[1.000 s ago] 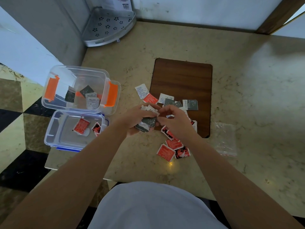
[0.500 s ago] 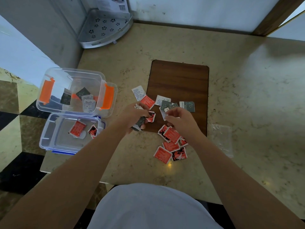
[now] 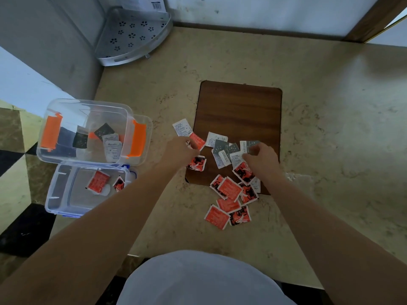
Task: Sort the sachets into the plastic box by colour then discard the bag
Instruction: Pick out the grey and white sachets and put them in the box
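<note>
— Two hands, which one's nearer the box [image 3: 88, 133]?
— Left hand [image 3: 182, 148], pinching a red sachet [image 3: 198, 140]; the box lies to its left. Right hand [image 3: 259, 157] pinches a grey sachet [image 3: 251, 146] on the board [image 3: 240, 106].

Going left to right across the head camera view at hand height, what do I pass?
Clear box with orange latches → left hand → grey and white sachets → right hand → bare marble counter.
</note>
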